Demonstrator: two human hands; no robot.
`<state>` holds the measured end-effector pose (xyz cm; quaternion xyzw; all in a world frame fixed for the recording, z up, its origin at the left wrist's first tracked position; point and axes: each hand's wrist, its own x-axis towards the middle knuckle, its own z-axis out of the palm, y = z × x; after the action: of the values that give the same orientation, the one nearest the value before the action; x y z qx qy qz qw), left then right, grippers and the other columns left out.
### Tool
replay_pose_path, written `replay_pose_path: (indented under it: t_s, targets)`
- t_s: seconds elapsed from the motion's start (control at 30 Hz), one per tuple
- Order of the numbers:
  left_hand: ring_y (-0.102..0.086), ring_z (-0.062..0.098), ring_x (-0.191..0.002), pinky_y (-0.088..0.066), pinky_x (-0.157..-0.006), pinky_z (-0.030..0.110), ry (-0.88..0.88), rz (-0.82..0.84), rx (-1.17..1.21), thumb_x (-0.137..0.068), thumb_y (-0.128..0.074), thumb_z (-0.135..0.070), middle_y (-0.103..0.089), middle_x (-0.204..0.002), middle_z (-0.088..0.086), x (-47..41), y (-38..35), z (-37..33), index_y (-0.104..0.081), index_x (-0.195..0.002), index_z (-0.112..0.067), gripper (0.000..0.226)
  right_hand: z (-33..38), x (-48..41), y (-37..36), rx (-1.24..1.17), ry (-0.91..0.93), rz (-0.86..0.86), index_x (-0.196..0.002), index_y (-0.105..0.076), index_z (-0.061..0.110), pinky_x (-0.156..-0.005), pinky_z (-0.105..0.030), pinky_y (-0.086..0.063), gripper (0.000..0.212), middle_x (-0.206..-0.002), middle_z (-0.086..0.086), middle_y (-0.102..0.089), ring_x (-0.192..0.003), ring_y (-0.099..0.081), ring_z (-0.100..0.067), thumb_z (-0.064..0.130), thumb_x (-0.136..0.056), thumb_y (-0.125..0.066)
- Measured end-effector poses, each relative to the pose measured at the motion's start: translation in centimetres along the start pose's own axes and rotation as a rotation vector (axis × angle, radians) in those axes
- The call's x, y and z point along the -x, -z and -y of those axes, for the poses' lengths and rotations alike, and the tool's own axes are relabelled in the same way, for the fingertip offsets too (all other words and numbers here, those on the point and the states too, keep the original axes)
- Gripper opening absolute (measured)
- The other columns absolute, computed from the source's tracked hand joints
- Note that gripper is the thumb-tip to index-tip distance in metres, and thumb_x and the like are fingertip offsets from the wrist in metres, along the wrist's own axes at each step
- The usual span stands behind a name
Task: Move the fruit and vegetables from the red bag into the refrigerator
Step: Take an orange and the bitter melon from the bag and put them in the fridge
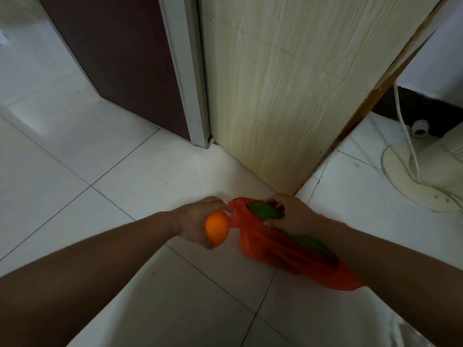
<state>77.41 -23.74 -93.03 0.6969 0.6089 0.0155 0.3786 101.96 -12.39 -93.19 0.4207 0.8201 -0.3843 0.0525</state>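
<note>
A red plastic bag [270, 249] lies on the white tiled floor at the foot of a pale wooden panel. My left hand [198, 219] holds an orange [217, 228] just left of the bag's mouth, with its fingertips touching the bag's rim. My right hand [288, 212] is at the open mouth, closed around the end of a long green vegetable [265, 211]. The rest of that vegetable shows through the plastic further down. Whatever else is inside the bag is hidden.
A pale wooden panel [295, 83] rises straight ahead. A dark brown door with a grey frame [120, 53] stands to its left. At the right, a cream fan base [421, 181] with a white cord sits on the floor.
</note>
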Motion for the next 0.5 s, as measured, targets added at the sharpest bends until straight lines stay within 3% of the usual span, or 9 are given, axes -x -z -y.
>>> replay_pose_path:
  t_s: [0.13, 0.33, 0.5]
  targets:
    - [-0.038, 0.014, -0.122, -0.042, -0.096, 0.028, 0.012, -0.029, 0.167, -0.060, -0.084, -0.029, -0.030, -0.136, -0.008, -0.6, 0.4, -1.4, -0.029, -0.136, -0.046, 0.096, -0.2, -0.1, -0.1, 0.001, 0.005, -0.033, -0.123, -0.051, 0.022, -0.097, -0.032, -0.044, 0.057, -0.121, 0.000, -0.051, -0.108, -0.049, -0.015, 0.036, -0.074, -0.075]
    - [-0.041, 0.014, -0.118, -0.039, -0.090, 0.024, 0.004, -0.064, 0.125, -0.065, -0.083, -0.026, -0.038, -0.135, -0.002, -1.0, 0.4, -2.8, -0.032, -0.140, -0.026, 0.092, -0.2, -0.1, -0.2, 0.017, 0.014, -0.031, -0.124, -0.050, 0.022, -0.094, -0.029, -0.043, 0.058, -0.121, 0.000, -0.051, -0.106, -0.049, -0.014, 0.038, -0.074, -0.074]
    - [-0.046, 0.016, -0.115, -0.044, -0.089, 0.028, 0.034, -0.068, 0.082, -0.061, -0.084, -0.028, -0.043, -0.129, -0.003, -1.1, 0.4, -2.2, -0.038, -0.135, -0.026, 0.087, -0.3, 0.0, 0.2, 0.012, -0.002, -0.003, -0.127, -0.049, 0.023, -0.094, -0.028, -0.041, 0.056, -0.124, 0.000, -0.052, -0.108, -0.048, -0.013, 0.036, -0.077, -0.072]
